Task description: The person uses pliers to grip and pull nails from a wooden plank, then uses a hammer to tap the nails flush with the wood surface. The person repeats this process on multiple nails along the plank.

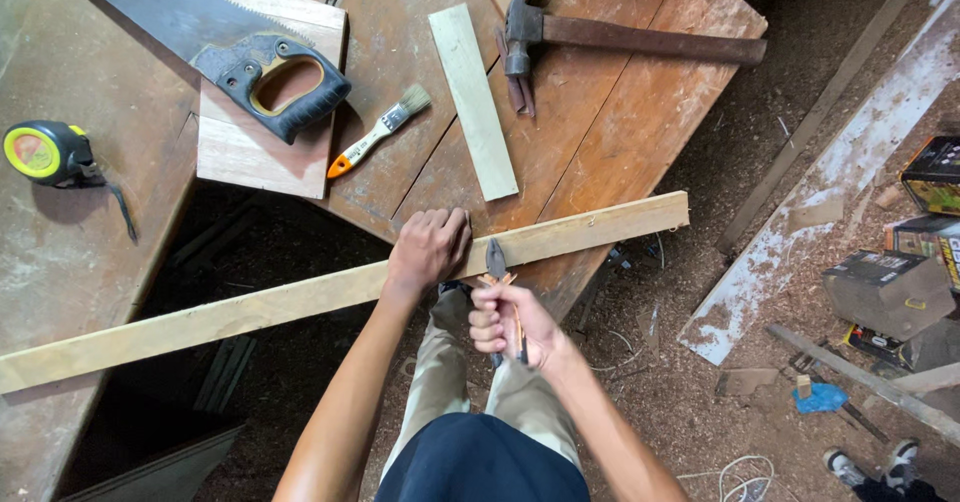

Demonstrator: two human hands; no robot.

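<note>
Worn brown wood everywhere: the surface [620,112] fills the top of the view, scuffed and dusty, and a second one [70,262] sits on the left with a dark gap between them. Spanning that gap, the long pale plank [250,307] runs from the lower left up to the right, its far end resting on the right-hand surface's edge. Up top, a handsaw [200,32] lies across a square board [265,147], black handle towards us. To the right, a claw hammer [610,32] with a rusty handle lies flat, well apart from the hands. A short pale slat [473,97] lies between saw and hammer, and a small paintbrush [380,132] with an orange tip rests just beside it. Far left, a yellow and black tape measure [45,152]. On the sawdust floor at right, a white-stained board [830,192] and some boxes [890,287].

Now the action: the left hand [430,247] is pressed down on the plank, fingers curled over its far edge, arm stretched forward. Right beside it, the right hand [510,322] is clamped tight around the handles of pliers [497,262], wrist bent, the tool pointing up. The dark nose of the pliers meets the plank's near edge, just right of the left hand. Whether the nose grips anything, I cannot tell.
</note>
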